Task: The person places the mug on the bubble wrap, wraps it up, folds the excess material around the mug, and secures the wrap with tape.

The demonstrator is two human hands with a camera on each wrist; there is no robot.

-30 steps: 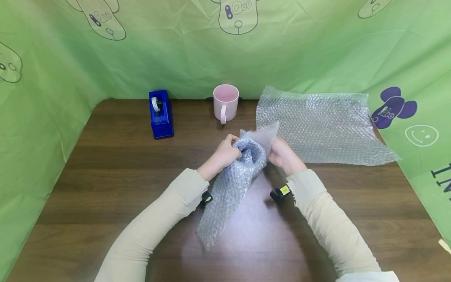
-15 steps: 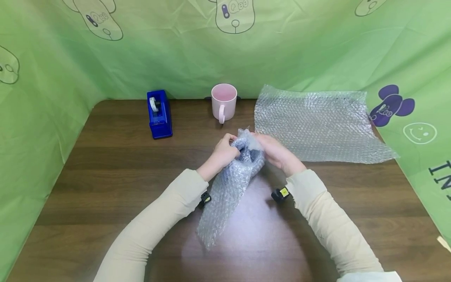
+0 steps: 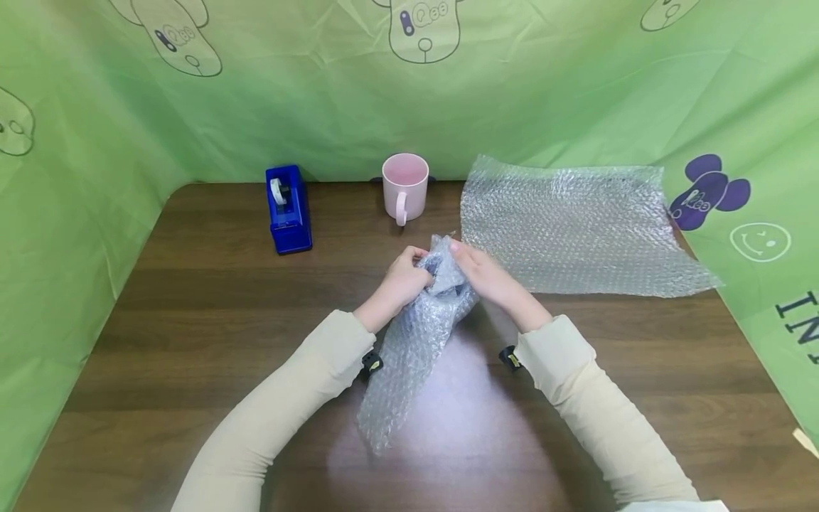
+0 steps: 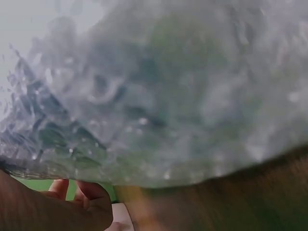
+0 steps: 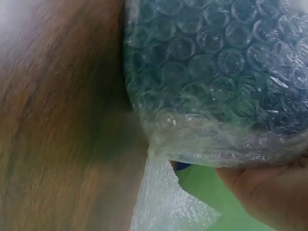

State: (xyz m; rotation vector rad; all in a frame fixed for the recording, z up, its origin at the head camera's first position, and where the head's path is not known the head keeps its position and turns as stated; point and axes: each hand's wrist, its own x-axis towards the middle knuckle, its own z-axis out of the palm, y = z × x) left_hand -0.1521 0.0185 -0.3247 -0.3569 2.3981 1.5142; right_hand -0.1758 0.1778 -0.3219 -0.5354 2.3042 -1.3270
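A bundle of bubble wrap (image 3: 441, 302) stands at the middle of the table, rolled around something mostly hidden inside, with a dark hollow showing at its top. A long loose tail of the wrap trails toward the near side. My left hand (image 3: 406, 277) grips the bundle's left rim, thumb at the opening. On the other side my right hand (image 3: 489, 277) holds the upper flap, its thumb over the wrap and its other fingers largely hidden. In the right wrist view, dark bluish tones show through the bubbles (image 5: 216, 62), and part of the hand (image 5: 269, 192) lies along the bundle's edge.
A pink mug (image 3: 406, 186) stands behind the bundle, handle toward me. Farther left is a blue tape dispenser (image 3: 290, 220). A flat sheet of bubble wrap (image 3: 576, 235) lies at the back right. Green cloth (image 3: 307, 92) hangs beyond the table (image 3: 211, 341).
My right hand has brought the raised upper flap leftward and down over the bundle's opening. The left hand has kept its grip on the left rim.
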